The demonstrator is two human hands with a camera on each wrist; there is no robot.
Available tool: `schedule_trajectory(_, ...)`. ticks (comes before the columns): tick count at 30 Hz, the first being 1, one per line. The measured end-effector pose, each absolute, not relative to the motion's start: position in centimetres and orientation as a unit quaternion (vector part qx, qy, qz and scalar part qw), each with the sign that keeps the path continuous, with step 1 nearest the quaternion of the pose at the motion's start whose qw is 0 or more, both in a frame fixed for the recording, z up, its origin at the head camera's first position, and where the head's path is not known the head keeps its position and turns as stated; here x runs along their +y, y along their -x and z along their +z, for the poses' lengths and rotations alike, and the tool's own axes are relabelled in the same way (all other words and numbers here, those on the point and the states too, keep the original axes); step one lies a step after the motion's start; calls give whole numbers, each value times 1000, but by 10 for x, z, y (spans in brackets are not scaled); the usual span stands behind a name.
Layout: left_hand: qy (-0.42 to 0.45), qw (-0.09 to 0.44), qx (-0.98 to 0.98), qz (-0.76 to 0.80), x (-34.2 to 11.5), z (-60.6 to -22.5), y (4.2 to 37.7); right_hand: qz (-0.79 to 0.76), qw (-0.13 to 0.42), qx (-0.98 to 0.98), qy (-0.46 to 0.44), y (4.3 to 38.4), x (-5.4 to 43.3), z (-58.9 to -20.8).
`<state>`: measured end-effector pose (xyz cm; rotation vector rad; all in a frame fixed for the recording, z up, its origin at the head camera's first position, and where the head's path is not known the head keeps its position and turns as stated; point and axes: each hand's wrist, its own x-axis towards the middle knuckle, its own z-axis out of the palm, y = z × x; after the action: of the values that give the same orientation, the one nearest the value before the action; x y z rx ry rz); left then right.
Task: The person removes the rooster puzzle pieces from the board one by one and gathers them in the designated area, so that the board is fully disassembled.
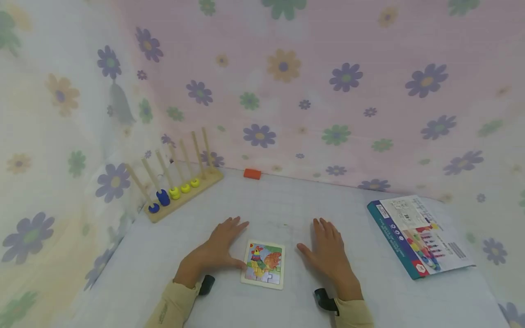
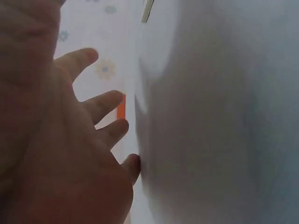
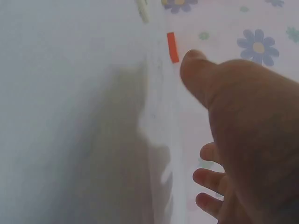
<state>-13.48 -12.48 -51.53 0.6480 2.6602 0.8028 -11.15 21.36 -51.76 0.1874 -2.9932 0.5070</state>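
A small square jigsaw puzzle [image 1: 264,264] with a rooster picture and a pale frame lies flat on the white table, between the two hands. To its left is my left hand [image 1: 217,248], fingers spread, with the thumb tip at the frame's left edge; whether it touches cannot be told. My right hand [image 1: 328,250] is apart from the puzzle on the other side, its fingers extended and nothing held. In the left wrist view the left hand [image 2: 74,126] has separated fingers and an empty palm side. The right wrist view shows the right thumb and fingertips [image 3: 209,151] holding nothing.
A wooden peg rack [image 1: 184,196] with blue and yellow beads stands at the back left. An orange block [image 1: 252,174] lies near the back edge. At the right is a flat printed box [image 1: 420,234]. Flowered cloth [image 1: 303,109] hangs behind and at both sides.
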Motion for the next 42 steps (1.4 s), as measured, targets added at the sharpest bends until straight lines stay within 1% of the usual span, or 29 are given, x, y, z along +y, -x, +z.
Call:
schedule_trajectory(2, -241, 158, 919, 269, -121, -515, 131, 176, 54, -981, -60, 113, 206, -513)
schedule_trajectory(4, -251, 170, 918, 257, -118, -516, 127, 189, 46, -979, -54, 113, 197, -509)
schedule_trajectory(9, -246, 190, 922, 233, -110, -512, 117, 219, 8, -974, -55, 108, 170, -501)
schedule_trajectory(18, -237, 185, 927, 224, -102, -509, 111, 321, -37, -930, -173, 101, 132, -505)
schedule_trajectory(23, -240, 178, 924, 237, -100, -511, 112, 330, -55, -924, -186, 102, 123, -508)
schedule_trajectory(32, -241, 186, 922, 238, -103, -511, 116, 315, -47, -929, -189, 105, 110, -509)
schedule_trajectory(38, -251, 179, 919, 245, -106, -513, 117, 303, -44, -932, -193, 108, 102, -507)
schedule_trajectory(42, -260, 177, 913, 259, -105, -515, 118, 295, -52, -937, -178, 108, 99, -507)
